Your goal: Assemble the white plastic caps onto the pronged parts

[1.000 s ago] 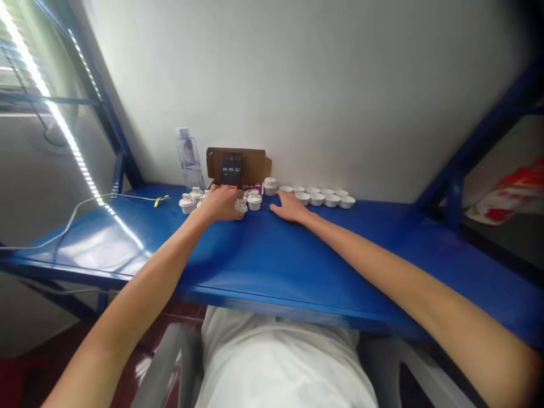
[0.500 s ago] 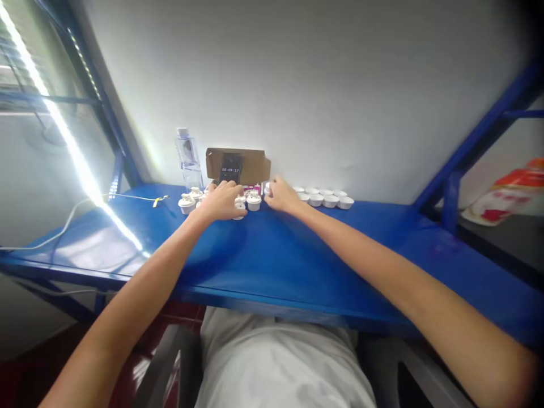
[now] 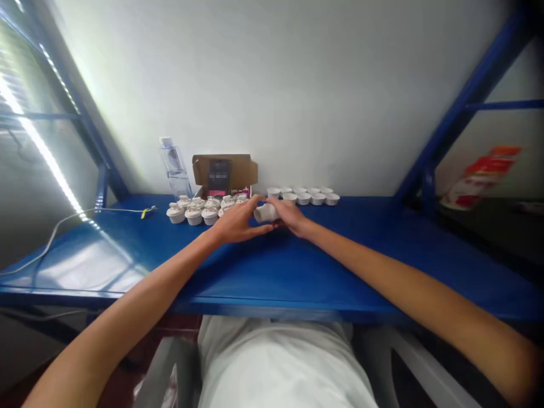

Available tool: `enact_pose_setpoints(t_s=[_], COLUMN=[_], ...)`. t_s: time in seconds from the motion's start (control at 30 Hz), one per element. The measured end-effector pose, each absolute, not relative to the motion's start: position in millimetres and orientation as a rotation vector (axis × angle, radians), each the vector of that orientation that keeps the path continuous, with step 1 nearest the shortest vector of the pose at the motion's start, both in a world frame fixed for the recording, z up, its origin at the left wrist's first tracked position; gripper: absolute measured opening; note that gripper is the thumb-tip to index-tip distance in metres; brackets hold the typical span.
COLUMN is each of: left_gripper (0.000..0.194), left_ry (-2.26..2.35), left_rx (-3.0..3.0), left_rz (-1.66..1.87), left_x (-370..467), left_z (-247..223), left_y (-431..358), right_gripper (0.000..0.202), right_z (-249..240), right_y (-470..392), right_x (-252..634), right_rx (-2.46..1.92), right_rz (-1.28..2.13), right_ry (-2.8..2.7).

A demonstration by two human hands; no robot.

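A small white cup (image 3: 265, 213) lies tipped on its side in the air between my two hands, one end facing left. My right hand (image 3: 291, 216) is closed round its right side. From the left, my left hand (image 3: 241, 223) curls about the same cup, fingers over the top and thumb below, and its fingertips meet the right hand. Part of the cup is hidden by the fingers. Just left of my hands stand several white cups with knobbed tops (image 3: 194, 214) in rows. Behind my right hand, several plain white cups (image 3: 317, 198) stand in two rows.
At the back, an open cardboard box (image 3: 243, 170) has a dark phone (image 3: 219, 177) propped in it. A clear bottle (image 3: 175, 168) stands to its left. A white cable (image 3: 106, 209) crosses the blue table (image 3: 272, 272). A red-and-white bottle (image 3: 478, 178) is at far right.
My left hand has moved right, off the knobbed cups, to meet my right hand. The hands are now together round a white cup, nearer to me. The view has shifted a little.
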State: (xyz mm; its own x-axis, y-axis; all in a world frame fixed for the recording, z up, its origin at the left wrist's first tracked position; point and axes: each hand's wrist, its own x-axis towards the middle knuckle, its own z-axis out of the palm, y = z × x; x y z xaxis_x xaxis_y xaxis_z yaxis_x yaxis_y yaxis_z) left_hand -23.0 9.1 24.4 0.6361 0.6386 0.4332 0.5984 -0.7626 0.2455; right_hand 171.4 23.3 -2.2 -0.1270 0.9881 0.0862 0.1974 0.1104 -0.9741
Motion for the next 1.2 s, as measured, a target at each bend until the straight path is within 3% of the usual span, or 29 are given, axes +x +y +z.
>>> enact_pose_setpoints(t_s=[0.33, 0.77, 0.87, 1.03, 1.2], left_gripper=[0.030, 0.037, 0.043, 0.051, 0.053], left_ry=[0.831, 1.052, 1.102, 1.148, 1.054], left_rx=[3.123, 2.608, 2.239, 1.875, 1.647], left_rz=[0.761, 1.097, 1.126, 1.018, 1.046], left_x=[-22.5, -24.8, -31.1, -31.9, -31.5], left_z=[22.4, 45.4, 44.1, 34.7, 39.5], left_y=[13.0, 7.1, 12.9, 23.6, 25.3], right_gripper=[0.060, 0.039, 0.034, 0.038, 0.045], right_z=[2.5, -3.2, 2.6, 11.3, -1.9], right_y=[23.0, 20.8, 18.5, 18.6, 34.3], right_x=[177.9, 164.6, 171.6, 188.3, 206.2], right_rx=[-1.182, -0.823, -0.762, -0.777, -1.074], right_rz=[1.565, 1.448, 1.174, 0.297, -0.174], right_ry=[-1.412, -1.259, -1.526, -2.144, -2.185])
